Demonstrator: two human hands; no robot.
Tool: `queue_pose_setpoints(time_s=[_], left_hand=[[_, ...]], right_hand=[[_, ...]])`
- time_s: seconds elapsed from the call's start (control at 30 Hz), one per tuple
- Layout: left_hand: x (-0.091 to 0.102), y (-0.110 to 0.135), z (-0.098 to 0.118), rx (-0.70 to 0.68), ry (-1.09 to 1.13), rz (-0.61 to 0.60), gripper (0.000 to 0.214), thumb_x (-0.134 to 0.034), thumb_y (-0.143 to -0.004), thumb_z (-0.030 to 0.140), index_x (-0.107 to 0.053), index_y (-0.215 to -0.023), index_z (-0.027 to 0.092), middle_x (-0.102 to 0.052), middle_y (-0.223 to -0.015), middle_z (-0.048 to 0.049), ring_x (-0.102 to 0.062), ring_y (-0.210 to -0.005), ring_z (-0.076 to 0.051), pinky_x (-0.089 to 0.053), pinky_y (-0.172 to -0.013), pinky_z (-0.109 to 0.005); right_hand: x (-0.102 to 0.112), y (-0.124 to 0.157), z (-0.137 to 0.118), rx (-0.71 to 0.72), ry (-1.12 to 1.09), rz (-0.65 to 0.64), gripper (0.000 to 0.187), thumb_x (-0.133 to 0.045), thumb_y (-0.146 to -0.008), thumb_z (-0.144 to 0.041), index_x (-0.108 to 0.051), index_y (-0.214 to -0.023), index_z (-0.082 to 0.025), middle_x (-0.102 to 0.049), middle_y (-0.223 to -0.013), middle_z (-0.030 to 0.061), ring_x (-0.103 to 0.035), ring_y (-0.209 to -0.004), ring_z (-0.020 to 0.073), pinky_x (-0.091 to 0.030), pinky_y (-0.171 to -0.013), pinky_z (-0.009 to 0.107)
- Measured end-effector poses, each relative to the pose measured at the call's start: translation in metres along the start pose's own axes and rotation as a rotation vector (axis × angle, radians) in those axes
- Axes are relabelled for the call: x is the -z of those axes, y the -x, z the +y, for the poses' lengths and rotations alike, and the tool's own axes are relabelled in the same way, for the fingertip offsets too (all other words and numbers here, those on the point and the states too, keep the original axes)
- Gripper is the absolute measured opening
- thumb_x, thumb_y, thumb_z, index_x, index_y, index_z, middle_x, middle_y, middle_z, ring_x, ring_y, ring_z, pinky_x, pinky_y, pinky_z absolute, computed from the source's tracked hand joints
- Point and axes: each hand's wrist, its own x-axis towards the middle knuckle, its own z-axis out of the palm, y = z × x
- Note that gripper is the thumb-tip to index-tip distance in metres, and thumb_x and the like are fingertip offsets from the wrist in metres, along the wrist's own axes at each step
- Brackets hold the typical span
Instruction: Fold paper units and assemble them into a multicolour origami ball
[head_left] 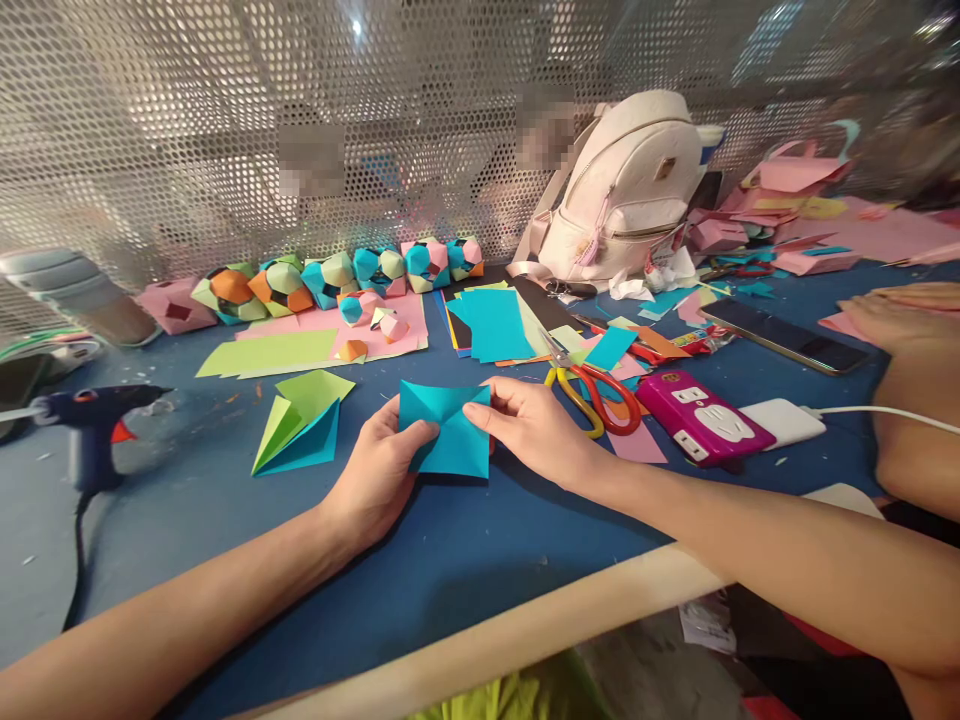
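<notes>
A blue square of paper point(450, 440) with creases across it is held up just above the table. My left hand point(379, 465) pinches its left side, thumb lying on the front face. On the right side, my right hand point(529, 425) grips the edge between thumb and fingers; the fingers behind the sheet are hidden. To the left of my hands lie folded green and blue paper pieces point(304, 425). Beyond the right hand rest red and yellow-handled scissors point(592, 395). A stack of blue sheets point(491, 325) lies behind the held paper.
A glue gun point(94, 425) stands at left. Several folded paper balls point(330, 278) line the mesh wall. A white backpack point(630, 190), a purple-cased device point(705, 418) and a phone point(784, 335) occupy the right. Another person's arm point(919, 400) rests at the right edge.
</notes>
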Motion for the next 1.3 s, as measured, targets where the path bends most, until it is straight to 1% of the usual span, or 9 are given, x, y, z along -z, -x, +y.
queue_pose_setpoints(time_s=[0.2,0.43,0.53,0.63,0.73,0.93,1.07,1.17,1.3], left_hand=[[0.000,0.000,0.000,0.007,0.002,0.011,0.027,-0.067,-0.062,0.011,-0.064,-0.089,0.016,-0.072,-0.077,-0.0010,-0.068,-0.074,-0.020,-0.054,-0.070,-0.031],[0.001,-0.002,0.000,0.013,-0.003,0.003,0.033,-0.065,-0.062,0.009,-0.065,-0.094,0.016,-0.072,-0.078,-0.0011,-0.068,-0.073,-0.019,-0.053,-0.069,-0.030],[0.002,-0.002,0.000,0.012,-0.009,-0.002,0.032,-0.064,-0.062,0.009,-0.065,-0.094,0.017,-0.072,-0.076,-0.0005,-0.068,-0.072,-0.019,-0.053,-0.069,-0.030],[0.001,-0.001,0.000,0.018,-0.017,-0.001,0.030,-0.064,-0.063,0.010,-0.065,-0.091,0.017,-0.071,-0.073,-0.0001,-0.068,-0.070,-0.019,-0.053,-0.068,-0.030],[0.001,-0.002,0.001,0.013,-0.034,0.012,0.027,-0.066,-0.063,0.012,-0.066,-0.089,0.017,-0.070,-0.072,-0.0002,-0.067,-0.069,-0.020,-0.053,-0.067,-0.030],[0.005,-0.005,-0.002,-0.020,-0.011,0.064,0.011,-0.063,-0.071,0.022,-0.064,-0.082,0.019,-0.068,-0.074,0.0010,-0.063,-0.071,-0.017,-0.050,-0.066,-0.026],[0.008,-0.006,-0.004,-0.041,-0.027,0.089,0.009,-0.064,-0.074,0.026,-0.064,-0.080,0.020,-0.065,-0.070,0.0022,-0.059,-0.068,-0.016,-0.047,-0.062,-0.024],[0.009,-0.005,-0.005,-0.065,-0.095,0.087,0.013,-0.066,-0.075,0.030,-0.068,-0.083,0.020,-0.065,-0.070,0.0015,-0.058,-0.066,-0.016,-0.045,-0.062,-0.025],[0.011,-0.002,-0.006,-0.112,-0.281,0.057,0.027,-0.063,-0.079,0.039,-0.070,-0.097,0.021,-0.068,-0.076,-0.0002,-0.059,-0.072,-0.017,-0.045,-0.069,-0.026]], right_hand=[[0.000,-0.001,0.000,0.006,-0.006,-0.006,0.035,-0.054,-0.084,-0.039,-0.035,-0.063,-0.020,-0.029,-0.057,-0.0077,-0.027,-0.055,0.0076,-0.024,-0.050,0.024],[-0.001,-0.001,0.000,-0.001,-0.023,-0.007,0.035,-0.055,-0.083,-0.038,-0.034,-0.061,-0.020,-0.030,-0.055,-0.0080,-0.031,-0.052,0.0069,-0.025,-0.049,0.023],[-0.001,-0.001,-0.001,-0.026,-0.105,-0.015,0.033,-0.057,-0.082,-0.038,-0.037,-0.063,-0.020,-0.033,-0.055,-0.0082,-0.038,-0.051,0.0070,-0.031,-0.049,0.022],[-0.001,-0.003,-0.001,-0.100,-0.244,-0.027,0.023,-0.060,-0.079,-0.038,-0.047,-0.078,-0.019,-0.044,-0.057,-0.0080,-0.049,-0.051,0.0089,-0.041,-0.050,0.023],[-0.001,-0.003,-0.002,-0.161,-0.311,-0.014,0.025,-0.062,-0.077,-0.038,-0.049,-0.085,-0.018,-0.050,-0.058,-0.0074,-0.053,-0.050,0.0099,-0.046,-0.052,0.025],[-0.001,-0.004,-0.001,-0.158,-0.329,0.008,0.024,-0.064,-0.076,-0.037,-0.049,-0.080,-0.018,-0.050,-0.056,-0.0077,-0.053,-0.048,0.0092,-0.046,-0.050,0.024],[-0.001,-0.004,-0.002,-0.138,-0.314,0.017,0.023,-0.064,-0.076,-0.036,-0.050,-0.078,-0.019,-0.049,-0.058,-0.0079,-0.053,-0.048,0.0085,-0.046,-0.050,0.024],[-0.001,-0.003,-0.004,-0.117,-0.302,0.024,0.022,-0.065,-0.075,-0.034,-0.050,-0.076,-0.019,-0.048,-0.059,-0.0078,-0.052,-0.049,0.0080,-0.045,-0.049,0.023],[-0.001,-0.004,-0.005,-0.069,-0.280,0.018,0.023,-0.067,-0.074,-0.036,-0.052,-0.074,-0.018,-0.050,-0.062,-0.0059,-0.050,-0.052,0.0082,-0.044,-0.049,0.022]])
